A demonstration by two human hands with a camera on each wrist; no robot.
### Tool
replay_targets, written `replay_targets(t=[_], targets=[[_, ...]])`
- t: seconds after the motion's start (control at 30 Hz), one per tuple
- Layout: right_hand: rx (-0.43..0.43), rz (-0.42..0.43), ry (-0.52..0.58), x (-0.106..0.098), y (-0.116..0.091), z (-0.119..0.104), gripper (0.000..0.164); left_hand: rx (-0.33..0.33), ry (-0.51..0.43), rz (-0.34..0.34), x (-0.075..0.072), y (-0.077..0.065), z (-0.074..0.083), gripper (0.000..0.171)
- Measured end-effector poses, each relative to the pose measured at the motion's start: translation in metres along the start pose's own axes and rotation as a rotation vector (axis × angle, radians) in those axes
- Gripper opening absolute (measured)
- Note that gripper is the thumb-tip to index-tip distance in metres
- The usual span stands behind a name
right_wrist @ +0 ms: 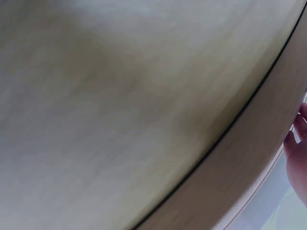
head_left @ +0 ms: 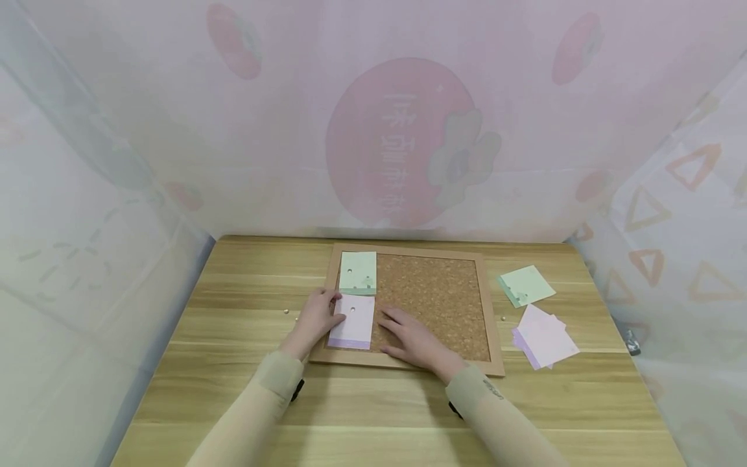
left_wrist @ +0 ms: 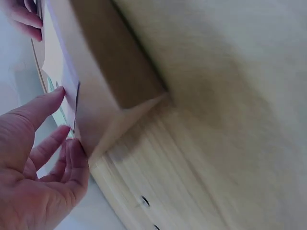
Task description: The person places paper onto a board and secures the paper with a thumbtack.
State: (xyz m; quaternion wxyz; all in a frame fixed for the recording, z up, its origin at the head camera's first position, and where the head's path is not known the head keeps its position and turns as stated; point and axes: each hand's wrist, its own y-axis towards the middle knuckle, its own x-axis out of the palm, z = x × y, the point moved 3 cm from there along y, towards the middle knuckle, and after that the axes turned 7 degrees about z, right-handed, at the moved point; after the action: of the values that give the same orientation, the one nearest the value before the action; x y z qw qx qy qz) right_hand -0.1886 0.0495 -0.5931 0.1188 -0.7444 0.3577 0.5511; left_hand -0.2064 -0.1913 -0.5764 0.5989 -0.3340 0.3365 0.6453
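Placement of the lilac note (head_left: 355,327) on the corkboard (head_left: 434,305), just below a green note (head_left: 358,267), looked like the current step; the next move probably called for squaring and flattening it. The left hand (head_left: 317,318), thumb and fingers apart, touched the lilac note's left edge without gripping; the right hand (head_left: 415,340) rested on the corkboard beside it, fingers extended, holding nothing.

Room over cork (head_left: 434,298), raised frame (head_left: 490,324) around; backdrop (head_left: 292,130) behind
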Motion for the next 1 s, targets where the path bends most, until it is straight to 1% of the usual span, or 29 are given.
replay_targets(t=[0.07,0.13,0.2,0.27,0.37,0.43,0.53,0.67,0.7,0.83,0.93,1.0], targets=[[-0.008,0.008,-0.007,-0.001,-0.004,0.002,0.059,0.028,0.046,0.01,0.0,-0.003,-0.002,0.054],[-0.012,0.017,-0.017,-0.002,-0.007,0.003,0.058,0.065,0.092,0.024,0.0,-0.007,-0.002,0.06],[-0.01,0.025,-0.022,-0.004,-0.011,0.005,0.057,0.122,0.155,0.037,0.001,-0.01,-0.002,0.062],[-0.005,0.032,-0.023,-0.005,-0.015,0.006,0.056,0.188,0.205,0.041,0.003,-0.014,0.0,0.059],[0.004,0.042,-0.028,-0.009,-0.021,0.007,0.055,0.264,0.255,0.02,0.004,-0.022,0.004,0.057],[0.013,0.053,-0.028,-0.012,-0.026,0.009,0.054,0.292,0.289,-0.01,0.005,-0.027,0.005,0.059],[0.027,0.083,-0.027,-0.017,-0.035,0.011,0.055,0.3,0.339,-0.054,0.007,-0.034,0.006,0.069],[0.063,0.133,-0.023,-0.024,-0.047,0.017,0.056,0.306,0.389,-0.073,0.009,-0.04,0.006,0.075],[0.071,0.143,-0.023,-0.026,-0.049,0.018,0.057,0.307,0.39,-0.075,0.009,-0.041,0.006,0.076],[0.097,0.156,-0.011,-0.031,-0.06,0.023,0.059,0.28,0.403,-0.128,0.012,-0.042,0.005,0.085],[0.091,0.163,-0.017,-0.032,-0.067,0.027,0.06,0.251,0.401,-0.169,0.014,-0.042,0.007,0.09],[0.085,0.173,-0.018,-0.033,-0.071,0.029,0.06,0.251,0.399,-0.176,0.014,-0.044,0.01,0.091]])
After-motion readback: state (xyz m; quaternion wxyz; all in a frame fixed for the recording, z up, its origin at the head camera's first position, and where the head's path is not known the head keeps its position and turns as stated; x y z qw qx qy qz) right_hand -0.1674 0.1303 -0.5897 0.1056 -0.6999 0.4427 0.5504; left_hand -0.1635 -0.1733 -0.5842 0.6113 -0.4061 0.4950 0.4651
